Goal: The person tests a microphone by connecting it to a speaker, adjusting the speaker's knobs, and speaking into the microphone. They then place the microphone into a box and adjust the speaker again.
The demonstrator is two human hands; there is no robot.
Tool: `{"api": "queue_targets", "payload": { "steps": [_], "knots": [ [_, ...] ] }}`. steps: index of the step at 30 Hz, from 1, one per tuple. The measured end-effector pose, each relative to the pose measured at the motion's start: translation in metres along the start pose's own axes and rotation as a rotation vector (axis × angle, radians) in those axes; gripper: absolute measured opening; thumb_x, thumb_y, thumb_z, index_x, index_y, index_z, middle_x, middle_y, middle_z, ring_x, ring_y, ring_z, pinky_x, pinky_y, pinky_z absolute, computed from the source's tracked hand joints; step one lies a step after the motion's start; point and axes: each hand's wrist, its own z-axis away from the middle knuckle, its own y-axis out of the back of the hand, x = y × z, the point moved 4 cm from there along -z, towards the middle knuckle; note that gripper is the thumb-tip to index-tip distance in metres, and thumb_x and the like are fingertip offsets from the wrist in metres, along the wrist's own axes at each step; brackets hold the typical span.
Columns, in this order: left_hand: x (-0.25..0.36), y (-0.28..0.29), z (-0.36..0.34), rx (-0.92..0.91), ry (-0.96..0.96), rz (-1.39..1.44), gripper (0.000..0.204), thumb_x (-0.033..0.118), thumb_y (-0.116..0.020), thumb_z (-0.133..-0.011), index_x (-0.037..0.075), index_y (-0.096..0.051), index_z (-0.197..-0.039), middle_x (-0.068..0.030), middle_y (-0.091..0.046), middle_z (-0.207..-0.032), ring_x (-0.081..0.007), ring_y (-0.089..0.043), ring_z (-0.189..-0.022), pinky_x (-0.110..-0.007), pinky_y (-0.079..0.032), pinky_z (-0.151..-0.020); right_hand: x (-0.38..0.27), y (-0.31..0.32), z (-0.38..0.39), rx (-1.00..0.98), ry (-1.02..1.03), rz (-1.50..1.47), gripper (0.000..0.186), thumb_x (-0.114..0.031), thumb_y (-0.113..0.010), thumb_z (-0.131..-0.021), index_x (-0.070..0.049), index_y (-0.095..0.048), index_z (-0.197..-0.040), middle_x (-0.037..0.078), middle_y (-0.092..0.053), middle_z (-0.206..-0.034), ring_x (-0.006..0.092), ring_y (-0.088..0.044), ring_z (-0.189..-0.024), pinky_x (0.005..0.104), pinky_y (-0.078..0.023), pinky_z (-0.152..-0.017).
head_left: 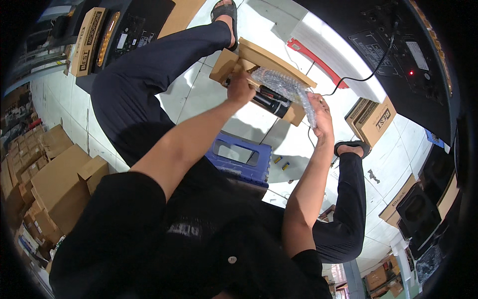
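Sitting over a white tile floor (209, 94) among many boxes. Left hand (240, 88) clamped on one black cylinder (271, 103) in one open carton (259, 60). Right hand (318, 117) fingers pinch one bubble wrap (284, 84).

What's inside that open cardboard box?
Inside the cardboard box lies a black cylinder-shaped item and bubble wrap. The left hand and the wrap cover the rest, so nothing deeper shows.
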Motion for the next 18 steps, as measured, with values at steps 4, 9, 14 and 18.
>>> {"api": "queue_targets", "payload": {
  "steps": [4, 9, 14, 18],
  "knots": [
    [-0.01, -0.011, -0.027, 0.046, -0.326, -0.103, 0.053, 0.013, -0.072, -0.082, 0.002, -0.055, -0.131, -0.025, -0.051, -0.135, -0.0414, -0.05, -0.131, -0.052, -0.045, -0.108, -0.022, 0.013, 0.017, 0.047, -0.044, 0.007, 0.02, -0.03, -0.068, -0.103, -0.013, -0.064, -0.095, -0.003, -0.062, -0.087, 0.0064, -0.054, -0.075, 0.0224, -0.043, -0.065],
    [-0.014, -0.016, 0.002, -0.165, -0.429, -0.105, 0.058, 0.013, -0.071, -0.083, 0.0, -0.053, -0.137, -0.0252, -0.048, -0.138, -0.0416, -0.048, -0.133, -0.049, -0.044, -0.112, -0.035, 0.016, 0.027, 0.033, -0.028, 0.014, 0.02, -0.031, -0.063, -0.104, -0.012, -0.061, -0.099, -0.004, -0.06, -0.091, 0.0067, -0.054, -0.078, 0.0231, -0.044, -0.068],
    [-0.023, -0.018, 0.032, -0.248, -0.287, -0.23, 0.052, 0.024, -0.063, -0.099, 0.0, -0.048, -0.143, -0.0257, -0.041, -0.148, -0.0433, -0.037, -0.144, -0.049, -0.042, -0.116, 0.003, -0.016, -0.005, 0.077, 0.026, -0.1, 0.021, -0.031, -0.061, -0.104, -0.011, -0.063, -0.106, -0.003, -0.061, -0.096, 0.0082, -0.056, -0.084, 0.0239, -0.046, -0.075],
    [-0.024, -0.018, 0.022, -0.149, -0.296, -0.219, 0.05, 0.026, -0.064, -0.098, -0.004, -0.052, -0.136, -0.0246, -0.052, -0.139, -0.0417, -0.048, -0.133, -0.051, -0.044, -0.111, 0.042, -0.01, -0.014, 0.096, -0.071, -0.24, 0.023, -0.03, -0.059, -0.104, -0.009, -0.063, -0.111, 0.001, -0.064, -0.088, 0.011, -0.058, -0.064, 0.0248, -0.045, -0.052]
  ]
}}
